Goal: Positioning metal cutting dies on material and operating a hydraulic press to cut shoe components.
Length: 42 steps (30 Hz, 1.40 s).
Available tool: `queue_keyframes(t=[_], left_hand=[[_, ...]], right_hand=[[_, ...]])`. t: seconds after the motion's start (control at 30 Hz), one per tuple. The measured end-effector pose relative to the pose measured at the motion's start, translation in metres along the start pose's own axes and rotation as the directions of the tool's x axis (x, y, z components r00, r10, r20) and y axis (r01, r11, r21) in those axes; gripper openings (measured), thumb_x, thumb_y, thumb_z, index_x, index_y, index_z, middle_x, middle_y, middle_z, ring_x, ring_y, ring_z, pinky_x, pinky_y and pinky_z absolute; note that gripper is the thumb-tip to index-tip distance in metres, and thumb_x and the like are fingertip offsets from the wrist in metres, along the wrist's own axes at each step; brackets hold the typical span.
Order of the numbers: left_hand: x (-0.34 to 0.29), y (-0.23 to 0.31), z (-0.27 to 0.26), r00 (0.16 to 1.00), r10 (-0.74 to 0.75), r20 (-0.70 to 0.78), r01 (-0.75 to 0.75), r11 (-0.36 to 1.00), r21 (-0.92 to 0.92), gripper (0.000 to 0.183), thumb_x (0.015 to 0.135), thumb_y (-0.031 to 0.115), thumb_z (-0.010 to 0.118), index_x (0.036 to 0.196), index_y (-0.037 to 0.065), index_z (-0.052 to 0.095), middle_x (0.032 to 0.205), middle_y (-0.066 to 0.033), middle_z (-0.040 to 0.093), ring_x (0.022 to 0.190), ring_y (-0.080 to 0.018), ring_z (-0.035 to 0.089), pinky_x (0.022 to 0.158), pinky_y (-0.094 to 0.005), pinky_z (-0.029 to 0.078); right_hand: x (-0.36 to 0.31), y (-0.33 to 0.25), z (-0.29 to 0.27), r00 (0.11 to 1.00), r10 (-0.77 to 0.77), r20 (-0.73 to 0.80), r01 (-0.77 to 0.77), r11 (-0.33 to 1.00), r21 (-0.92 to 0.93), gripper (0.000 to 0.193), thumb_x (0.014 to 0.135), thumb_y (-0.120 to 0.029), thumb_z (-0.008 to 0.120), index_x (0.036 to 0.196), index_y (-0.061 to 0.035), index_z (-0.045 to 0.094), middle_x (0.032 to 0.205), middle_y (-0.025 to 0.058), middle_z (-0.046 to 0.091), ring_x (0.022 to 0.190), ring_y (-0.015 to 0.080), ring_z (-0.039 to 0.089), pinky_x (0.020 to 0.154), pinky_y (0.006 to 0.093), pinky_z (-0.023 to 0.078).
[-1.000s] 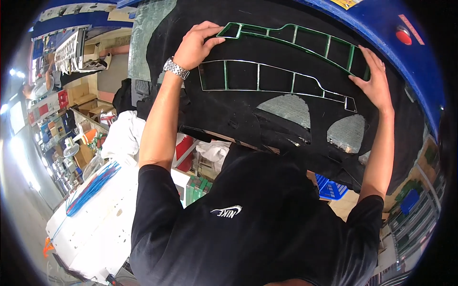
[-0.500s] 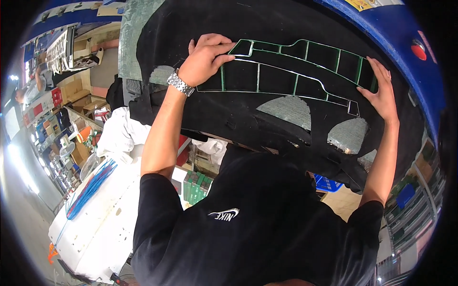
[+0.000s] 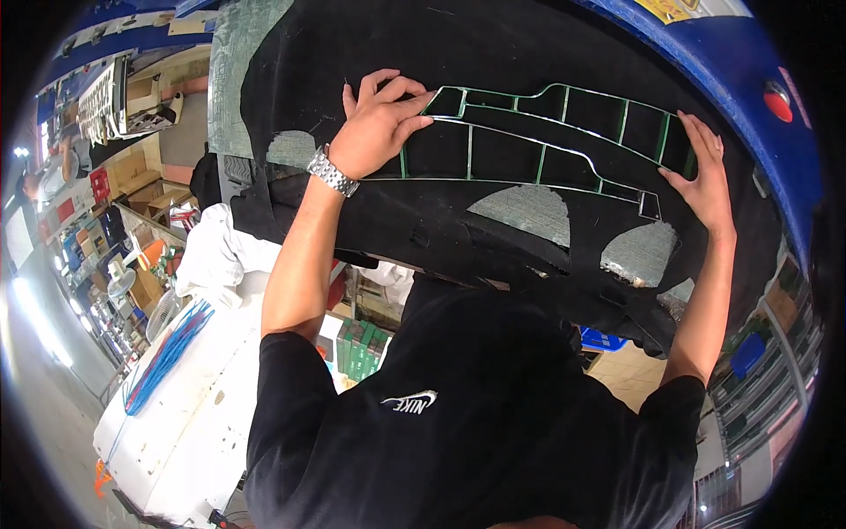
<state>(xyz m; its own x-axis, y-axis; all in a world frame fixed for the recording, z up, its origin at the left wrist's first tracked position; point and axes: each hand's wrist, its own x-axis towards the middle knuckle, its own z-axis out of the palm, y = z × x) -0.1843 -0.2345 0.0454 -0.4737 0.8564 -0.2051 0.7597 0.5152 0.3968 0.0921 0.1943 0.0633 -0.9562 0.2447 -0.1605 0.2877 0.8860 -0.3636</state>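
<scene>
Two long, narrow metal cutting dies with green-tinted strips and several crossbars lie side by side on a black sheet of leather-like material (image 3: pixel 370 35). My left hand (image 3: pixel 374 128), with a steel watch at its wrist, pinches the left end of the far cutting die (image 3: pixel 565 104) between thumb and fingers. At that die's right end, my right hand (image 3: pixel 702 172) grips the short edge, thumb below and fingers above. The near cutting die (image 3: pixel 541 165) sits just below, its left end partly behind my left hand and wrist.
Grey-green board (image 3: pixel 520 213) shows through cut-outs in the black sheet. A blue machine edge with a red button (image 3: pixel 777 106) curves along the far right. To my left stands a white table (image 3: pixel 189 423) with a bundle of blue cords (image 3: pixel 167 357) and white cloth (image 3: pixel 211 251).
The sheet and both dies sit slightly lower in view, along with the surroundings. Both hands keep their places at the ends of the far die.
</scene>
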Motion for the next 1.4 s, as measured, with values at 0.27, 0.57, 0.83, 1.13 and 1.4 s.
queue_keyframes(t=[0.27,0.57,0.83,1.13,1.4], left_hand=[[0.003,0.009,-0.006,0.999,-0.041,0.036,0.042,0.998,-0.037,0.036,0.096,0.033,0.070,0.129,0.020,0.072,0.134,0.0013,0.054,0.139,-0.0270,0.041,0.112,-0.0709,0.026],[0.008,-0.008,-0.005,0.990,0.056,-0.127,-0.063,0.997,-0.053,0.022,0.096,0.025,0.069,0.113,0.015,0.077,0.122,0.0016,0.062,0.130,-0.0261,0.051,0.104,-0.0457,0.035],[0.021,0.006,-0.009,0.995,-0.008,-0.104,-0.006,0.991,-0.135,0.018,0.094,0.018,0.073,0.105,0.004,0.076,0.113,-0.0063,0.068,0.116,-0.0288,0.056,0.104,-0.0396,0.041],[0.026,-0.003,-0.004,0.998,-0.028,-0.056,0.020,0.990,-0.141,0.018,0.095,0.016,0.072,0.106,0.002,0.075,0.115,-0.0091,0.068,0.118,-0.0285,0.057,0.105,-0.0381,0.042],[0.018,-0.006,-0.007,0.996,-0.069,-0.065,0.059,0.989,-0.139,0.020,0.097,0.017,0.071,0.108,0.000,0.074,0.117,-0.0101,0.068,0.123,-0.0300,0.056,0.108,-0.0401,0.041]], right_hand=[[-0.001,-0.004,-0.011,1.000,0.022,0.021,-0.021,0.998,-0.063,0.091,0.069,-0.009,0.087,0.151,-0.0138,0.049,0.153,0.0136,0.049,0.144,0.0339,0.042,0.124,0.0487,0.025],[-0.070,0.095,0.002,0.714,0.417,-0.562,-0.373,0.906,0.199,0.050,0.095,-0.036,0.074,0.131,-0.0039,0.066,0.132,0.0177,0.066,0.124,0.0323,0.062,0.108,0.0393,0.045],[-0.130,0.100,0.009,0.613,0.581,-0.536,-0.410,0.813,0.413,0.026,0.094,-0.023,0.076,0.110,-0.0027,0.075,0.091,0.0080,0.075,0.081,0.0134,0.070,0.076,0.0276,0.055],[-0.121,0.119,0.034,0.633,0.385,-0.672,-0.453,0.888,0.083,0.033,0.095,-0.027,0.071,0.121,-0.0063,0.070,0.125,0.0142,0.066,0.116,0.0346,0.061,0.101,0.0435,0.048],[-0.124,0.184,0.012,0.545,0.677,-0.494,-0.660,0.710,0.245,0.031,0.096,-0.038,0.069,0.107,-0.0085,0.070,0.102,0.0172,0.070,0.097,0.0393,0.067,0.084,0.0484,0.054]])
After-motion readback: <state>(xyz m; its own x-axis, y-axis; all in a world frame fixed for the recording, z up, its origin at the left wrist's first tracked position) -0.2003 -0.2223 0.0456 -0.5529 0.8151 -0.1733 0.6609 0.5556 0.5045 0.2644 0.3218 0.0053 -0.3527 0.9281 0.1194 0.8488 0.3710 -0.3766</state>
